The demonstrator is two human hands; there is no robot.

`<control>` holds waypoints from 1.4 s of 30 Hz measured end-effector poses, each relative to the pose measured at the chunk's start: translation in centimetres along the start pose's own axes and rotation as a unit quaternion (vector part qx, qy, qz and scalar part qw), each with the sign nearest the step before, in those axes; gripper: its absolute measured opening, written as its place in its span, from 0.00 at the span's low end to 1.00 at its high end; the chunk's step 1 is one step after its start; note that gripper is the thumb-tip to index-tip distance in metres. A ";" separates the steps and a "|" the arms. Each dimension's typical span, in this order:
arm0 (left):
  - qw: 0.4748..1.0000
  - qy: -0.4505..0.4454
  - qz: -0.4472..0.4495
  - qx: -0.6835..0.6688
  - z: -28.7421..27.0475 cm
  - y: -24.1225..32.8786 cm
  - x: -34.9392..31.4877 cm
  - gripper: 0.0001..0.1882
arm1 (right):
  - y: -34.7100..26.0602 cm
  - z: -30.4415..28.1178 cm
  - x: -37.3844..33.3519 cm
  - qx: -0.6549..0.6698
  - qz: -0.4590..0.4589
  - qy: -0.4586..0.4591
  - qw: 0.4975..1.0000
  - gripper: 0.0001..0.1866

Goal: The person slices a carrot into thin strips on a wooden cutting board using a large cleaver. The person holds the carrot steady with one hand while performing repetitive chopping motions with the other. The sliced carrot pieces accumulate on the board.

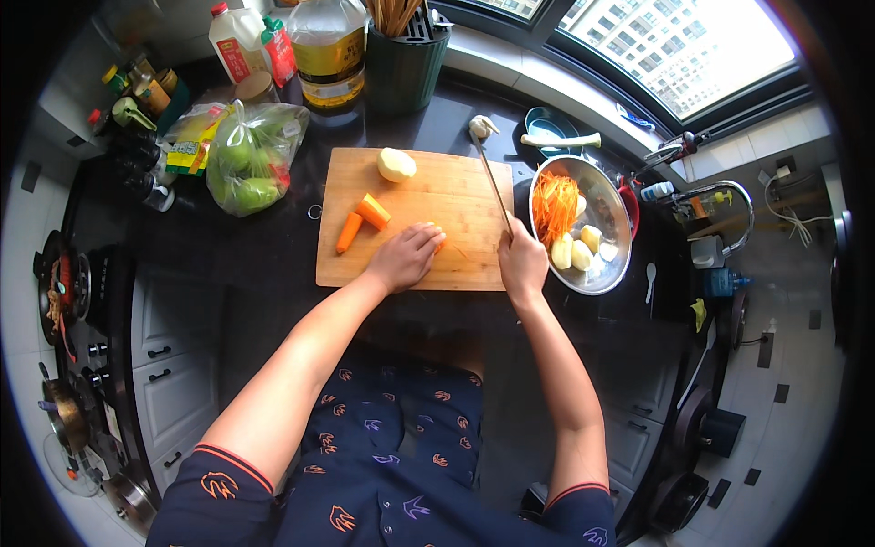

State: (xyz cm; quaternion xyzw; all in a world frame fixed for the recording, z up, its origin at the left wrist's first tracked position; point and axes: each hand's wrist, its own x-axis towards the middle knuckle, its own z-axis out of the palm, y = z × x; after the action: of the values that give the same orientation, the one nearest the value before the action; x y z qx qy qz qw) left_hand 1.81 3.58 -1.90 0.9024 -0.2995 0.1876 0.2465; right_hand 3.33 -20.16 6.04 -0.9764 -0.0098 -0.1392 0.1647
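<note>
On the wooden cutting board (410,196), my left hand (407,255) lies near the front edge, fingers together and pressed down over a piece of carrot (440,244). Only a bit of its orange shows past the fingertips. At the board's right edge my right hand (523,263) is closed around the handle of a knife (493,185). Its blade is seen nearly edge-on, slanting up and away to the left. Two carrot chunks (361,221) rest left of my left hand. A peeled potato (396,165) sits at the board's far side. Thin orange shreds lie between my hands.
To the right stands a metal bowl (622,214) with shredded carrot (555,205) and several peeled potatoes (581,255). Garlic (483,127) lies beyond the board. At the left is a plastic bag (251,159) of green produce. An oil jug (328,59) and a utensil holder (406,68) stand behind.
</note>
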 end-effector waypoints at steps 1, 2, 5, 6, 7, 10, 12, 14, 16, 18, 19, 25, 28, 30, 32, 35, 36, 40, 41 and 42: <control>1.000 0.004 0.001 0.008 -0.1 -0.1 -0.1 0.16 | -1.6 0.2 1.2 -0.025 0.017 -0.010 0.999 0.18; 1.000 0.011 0.003 0.017 0.0 -0.3 0.1 0.16 | -3.3 0.3 2.5 -0.052 0.033 -0.018 0.998 0.21; 0.999 0.032 -0.004 0.008 1.1 -0.4 -0.2 0.17 | -4.4 3.9 5.6 -0.035 0.069 -0.033 0.996 0.26; 0.999 0.032 -0.006 0.002 1.3 -0.3 -0.1 0.16 | -4.4 4.7 6.5 -0.022 0.078 -0.048 0.996 0.27; 0.999 0.030 -0.010 0.000 1.1 -0.3 0.0 0.16 | -4.5 5.6 7.2 -0.027 0.063 -0.048 0.997 0.27; 0.999 0.036 -0.003 0.007 1.2 -0.5 0.1 0.16 | -4.0 8.3 8.6 -0.034 0.031 -0.054 0.997 0.29; 0.999 0.042 -0.005 0.007 1.3 -0.6 0.0 0.17 | -3.3 9.6 9.3 -0.032 0.019 -0.078 0.996 0.30; 0.999 0.036 -0.014 0.002 1.2 -0.5 -0.3 0.17 | -3.2 9.8 9.7 -0.062 -0.018 -0.053 0.996 0.30; 0.999 0.030 -0.019 -0.001 1.1 -0.5 -0.3 0.17 | -2.8 10.8 10.7 -0.059 -0.038 -0.035 0.997 0.30; 0.999 0.030 -0.021 -0.005 1.1 -0.4 -0.3 0.16 | -1.9 11.5 11.6 -0.054 -0.058 -0.028 0.996 0.31; 1.000 0.024 -0.020 -0.002 0.9 -0.3 -0.2 0.17 | -1.4 11.6 12.0 -0.049 -0.070 -0.029 0.996 0.31; 1.000 0.006 -0.014 0.007 0.8 -0.6 -0.2 0.19 | 0.9 12.3 13.7 -0.024 -0.103 -0.053 0.993 0.33; 1.000 0.002 -0.013 -0.004 0.8 -0.6 0.0 0.20 | 2.5 12.2 14.9 0.027 -0.120 -0.079 0.989 0.31; 1.000 0.001 -0.013 0.001 0.6 -0.5 -0.1 0.22 | 2.8 12.4 14.7 0.062 -0.160 -0.052 0.984 0.32; 1.000 -0.004 -0.004 -0.006 0.6 -0.6 0.0 0.23 | 2.6 12.0 13.8 0.025 -0.155 -0.056 0.986 0.35; 0.999 -0.015 0.000 -0.028 0.2 -0.6 -0.2 0.23 | 2.9 11.4 12.9 0.006 -0.152 -0.060 0.987 0.35; 0.999 -0.020 -0.001 -0.037 0.1 -0.6 -0.3 0.23 | 2.8 11.3 12.7 0.000 -0.149 -0.060 0.987 0.34; 0.999 -0.041 0.015 -0.020 0.1 -0.3 -0.7 0.23 | 3.2 10.8 11.6 0.002 -0.160 -0.035 0.987 0.33; 0.999 -0.041 0.019 -0.015 0.0 0.0 -0.7 0.23 | 3.6 11.0 11.6 0.003 -0.165 -0.030 0.986 0.34; 0.999 -0.041 0.024 -0.010 -0.1 0.2 -0.8 0.23 | 4.0 11.1 11.3 0.003 -0.169 -0.025 0.985 0.34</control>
State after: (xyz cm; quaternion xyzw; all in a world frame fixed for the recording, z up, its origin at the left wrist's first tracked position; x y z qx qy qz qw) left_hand 1.01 3.84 -2.15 0.8993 -0.3327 0.1532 0.2389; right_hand 17.44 -20.59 -2.20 -0.9633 -0.1794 -0.1409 0.1417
